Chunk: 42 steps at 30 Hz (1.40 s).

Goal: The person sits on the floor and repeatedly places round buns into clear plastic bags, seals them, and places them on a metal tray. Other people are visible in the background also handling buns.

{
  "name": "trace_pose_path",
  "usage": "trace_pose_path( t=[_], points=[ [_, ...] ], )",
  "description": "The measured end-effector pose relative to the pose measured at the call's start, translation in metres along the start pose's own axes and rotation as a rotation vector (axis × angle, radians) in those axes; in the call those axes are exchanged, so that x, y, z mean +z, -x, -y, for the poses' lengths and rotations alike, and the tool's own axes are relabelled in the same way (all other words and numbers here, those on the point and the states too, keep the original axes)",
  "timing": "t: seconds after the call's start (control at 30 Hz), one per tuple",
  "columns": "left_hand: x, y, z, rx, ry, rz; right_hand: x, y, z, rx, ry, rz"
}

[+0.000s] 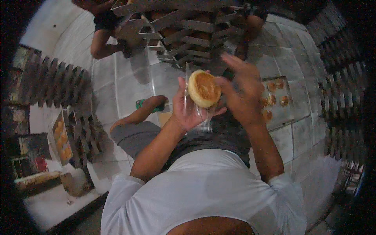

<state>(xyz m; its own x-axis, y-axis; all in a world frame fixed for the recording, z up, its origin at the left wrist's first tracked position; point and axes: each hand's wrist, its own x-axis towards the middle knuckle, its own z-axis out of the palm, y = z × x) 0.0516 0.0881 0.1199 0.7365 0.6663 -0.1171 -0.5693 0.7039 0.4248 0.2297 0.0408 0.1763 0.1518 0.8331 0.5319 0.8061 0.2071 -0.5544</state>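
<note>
A round bun with a browned flat face is held up in front of my chest. My left hand supports it from below and the left, the palm up and the thumb raised. A clear plastic bag or film lies between that palm and the bun and hangs below it. Blurred by motion, my right hand is at the bun's right edge, its fingers spread; whether they touch the bun is not clear.
At the right, a tray with several buns lies on the tiled floor. Stacked trays stand ahead, with another person's arms beside them. More stacks line both sides; a tray of buns is at left.
</note>
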Motion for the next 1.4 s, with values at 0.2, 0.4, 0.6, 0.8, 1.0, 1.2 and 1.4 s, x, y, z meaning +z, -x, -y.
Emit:
trace_pose_path(
  t=[0.2,0.4,0.6,0.8,1.0,1.2,1.4],
  points=[
    [-0.021,0.006,-0.015,0.038,0.352,0.087,-0.002,0.047,0.035,0.001,-0.498,0.372],
    [-0.011,0.006,-0.014,0.09,0.352,0.01,0.025,0.046,0.053,-0.253,-0.144,0.428],
    [-0.031,-0.001,-0.013,0.045,0.514,-0.202,0.015,0.023,0.041,-0.325,-0.362,0.441],
    [-0.028,-0.009,-0.014,-0.021,0.662,-0.244,-0.025,0.018,0.033,-0.267,-0.623,0.457],
    [-0.009,-0.014,-0.005,0.001,0.537,-0.083,-0.024,0.021,0.039,-0.172,-0.319,0.365],
    [-0.012,-0.011,-0.028,0.061,0.411,-0.032,0.002,0.037,0.047,-0.173,-0.459,0.453],
    [-0.037,-0.001,-0.033,0.142,0.432,0.145,-0.005,0.02,0.045,-0.203,-0.368,0.311]
  ],
)
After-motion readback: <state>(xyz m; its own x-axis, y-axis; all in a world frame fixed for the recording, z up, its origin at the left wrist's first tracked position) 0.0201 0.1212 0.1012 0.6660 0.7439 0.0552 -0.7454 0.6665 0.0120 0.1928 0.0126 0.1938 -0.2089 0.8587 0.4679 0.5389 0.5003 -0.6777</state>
